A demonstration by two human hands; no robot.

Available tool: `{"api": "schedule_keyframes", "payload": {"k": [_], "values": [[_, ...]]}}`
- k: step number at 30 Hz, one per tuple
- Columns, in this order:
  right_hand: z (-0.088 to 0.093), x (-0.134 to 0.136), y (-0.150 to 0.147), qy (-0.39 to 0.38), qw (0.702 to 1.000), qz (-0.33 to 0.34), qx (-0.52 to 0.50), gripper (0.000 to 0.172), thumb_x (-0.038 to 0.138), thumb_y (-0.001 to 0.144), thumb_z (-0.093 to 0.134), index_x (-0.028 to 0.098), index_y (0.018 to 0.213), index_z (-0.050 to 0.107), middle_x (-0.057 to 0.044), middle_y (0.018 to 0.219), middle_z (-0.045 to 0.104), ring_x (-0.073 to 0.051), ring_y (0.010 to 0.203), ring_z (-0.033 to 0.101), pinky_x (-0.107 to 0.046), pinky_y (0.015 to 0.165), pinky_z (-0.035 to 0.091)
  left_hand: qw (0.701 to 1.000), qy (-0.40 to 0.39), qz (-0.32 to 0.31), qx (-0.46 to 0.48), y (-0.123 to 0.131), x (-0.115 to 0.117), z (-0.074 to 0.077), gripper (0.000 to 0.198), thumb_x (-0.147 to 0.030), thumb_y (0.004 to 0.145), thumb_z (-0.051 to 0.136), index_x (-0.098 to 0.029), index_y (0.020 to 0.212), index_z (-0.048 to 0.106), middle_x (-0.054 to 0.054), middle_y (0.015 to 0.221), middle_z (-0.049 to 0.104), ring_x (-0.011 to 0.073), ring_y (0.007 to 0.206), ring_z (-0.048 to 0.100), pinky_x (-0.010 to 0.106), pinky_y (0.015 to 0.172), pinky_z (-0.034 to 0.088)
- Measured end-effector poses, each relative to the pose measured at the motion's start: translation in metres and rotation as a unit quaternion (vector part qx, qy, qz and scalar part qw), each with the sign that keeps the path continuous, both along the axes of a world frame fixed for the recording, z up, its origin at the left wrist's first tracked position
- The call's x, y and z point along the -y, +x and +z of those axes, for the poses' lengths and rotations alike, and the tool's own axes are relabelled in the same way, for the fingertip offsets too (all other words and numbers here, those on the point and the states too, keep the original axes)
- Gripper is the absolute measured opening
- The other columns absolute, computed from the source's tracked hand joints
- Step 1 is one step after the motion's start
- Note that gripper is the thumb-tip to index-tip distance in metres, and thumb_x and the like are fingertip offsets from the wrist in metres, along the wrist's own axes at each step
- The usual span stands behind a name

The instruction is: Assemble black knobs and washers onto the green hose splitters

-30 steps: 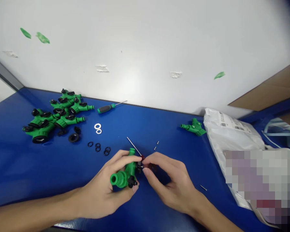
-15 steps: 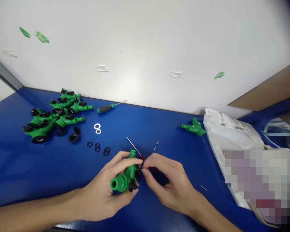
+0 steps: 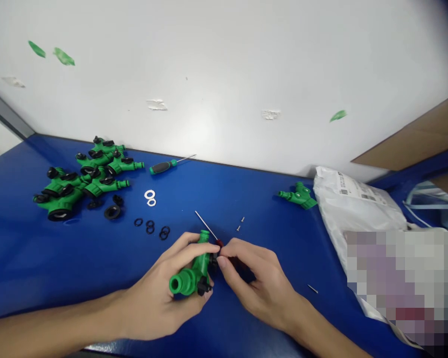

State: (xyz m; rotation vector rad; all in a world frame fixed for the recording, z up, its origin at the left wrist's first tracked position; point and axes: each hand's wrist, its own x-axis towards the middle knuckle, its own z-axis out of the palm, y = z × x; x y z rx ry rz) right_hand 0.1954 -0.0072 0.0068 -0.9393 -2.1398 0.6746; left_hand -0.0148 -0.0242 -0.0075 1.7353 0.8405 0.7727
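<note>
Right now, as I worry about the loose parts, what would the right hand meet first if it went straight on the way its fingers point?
The green fitting held in the left hand: the fingers of the right hand point left and seem to touch its black knob.

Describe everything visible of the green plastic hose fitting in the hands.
The green plastic hose fitting looks hard, with a round open nozzle end pointing left and black knobs on its body. It is tilted above the blue table, gripped by the left hand; the right hand pinches a black part on its side.
</note>
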Motion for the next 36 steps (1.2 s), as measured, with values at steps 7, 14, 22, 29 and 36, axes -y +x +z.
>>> {"api": "schedule_keyframes", "payload": {"k": [7, 14, 22, 29, 36], "values": [[0.002, 0.0, 0.001, -0.007, 1.0, 0.008, -0.002, 0.01, 0.011, 0.092, 0.053, 0.017, 0.085, 0.057, 0.001, 0.069, 0.058, -0.01, 0.058, 0.05, -0.023, 0.054, 0.04, 1.0, 0.006, 0.001, 0.0, 0.0, 0.001, -0.001, 0.062, -0.009, 0.085, 0.061, -0.037, 0.137, 0.044, 0.006, 0.126, 0.053, 0.0217, 0.12, 0.051, 0.04, 0.101, 0.049], [0.007, -0.007, 0.009, -0.016, 0.998, -0.024, 0.063, 0.02, 0.02, 0.098, 0.048, 0.017, 0.081, 0.058, 0.0, 0.069, 0.059, -0.012, 0.06, 0.053, -0.025, 0.058, 0.042, 0.999, 0.046, 0.005, -0.011, 0.001, -0.001, 0.002, 0.06, -0.008, 0.085, 0.061, -0.035, 0.136, 0.044, 0.004, 0.111, 0.066, 0.0213, 0.12, 0.049, 0.041, 0.102, 0.048], [0.003, -0.016, 0.021, -0.022, 0.949, -0.048, 0.309, 0.012, 0.028, 0.091, 0.06, 0.018, 0.086, 0.064, -0.003, 0.08, 0.066, -0.02, 0.067, 0.063, -0.03, 0.057, 0.042, 0.991, 0.086, 0.099, 0.032, -0.005, -0.011, 0.005, 0.046, -0.01, 0.087, 0.059, -0.029, 0.128, 0.054, 0.003, 0.093, 0.065, 0.021, 0.094, 0.063, 0.048, 0.095, 0.051], [0.014, -0.021, 0.036, -0.054, 0.984, -0.155, 0.067, 0.009, 0.028, 0.091, 0.063, 0.023, 0.091, 0.071, 0.002, 0.071, 0.069, -0.013, 0.058, 0.061, -0.023, 0.055, 0.048, 0.977, 0.121, 0.167, 0.044, -0.011, -0.015, 0.0, 0.043, -0.012, 0.085, 0.066, -0.029, 0.123, 0.057, 0.003, 0.1, 0.058, 0.0136, 0.071, 0.064, 0.035, 0.07, 0.057], [0.035, -0.02, 0.048, 0.033, 0.992, -0.123, -0.007, 0.017, 0.015, 0.086, 0.066, 0.028, 0.095, 0.071, 0.002, 0.083, 0.074, -0.012, 0.07, 0.067, -0.02, 0.064, 0.055, 0.966, 0.152, 0.196, 0.07, -0.01, -0.022, 0.004, 0.04, -0.009, 0.084, 0.063, -0.025, 0.12, 0.056, 0.005, 0.108, 0.053, 0.0091, 0.064, 0.062, 0.03, 0.062, 0.055]]}}
